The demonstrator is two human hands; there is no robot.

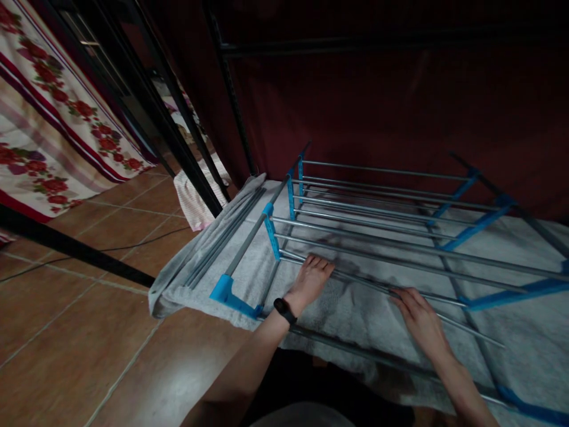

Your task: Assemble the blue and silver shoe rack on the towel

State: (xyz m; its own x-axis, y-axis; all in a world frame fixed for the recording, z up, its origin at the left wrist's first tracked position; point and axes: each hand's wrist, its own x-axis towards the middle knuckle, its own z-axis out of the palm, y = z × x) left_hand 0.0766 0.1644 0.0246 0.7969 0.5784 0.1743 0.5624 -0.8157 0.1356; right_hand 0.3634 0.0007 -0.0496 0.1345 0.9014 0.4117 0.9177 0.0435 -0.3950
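Observation:
A partly assembled rack of grey metal tubes (364, 236) with blue plastic connectors (272, 236) lies on a grey towel-like cloth (355, 308). My left hand (312, 274), with a black band on its wrist, is closed round a thin metal rod (471, 333) near the left blue connector. Farther right, my right hand (418, 315) pinches the same rod. This rod's right end lies free, short of the right-hand connector (515, 296). A second thin rod runs close beside it, and fingers partly cover both.
Several loose tubes (224, 240) lie along the cloth's left side. Black metal frame posts (178, 136) rise at the left. Dark red fabric (377, 112) hangs behind the rack. The tiled floor (102, 332) carries a black cable (146, 240); a floral curtain (57, 112) hangs beyond.

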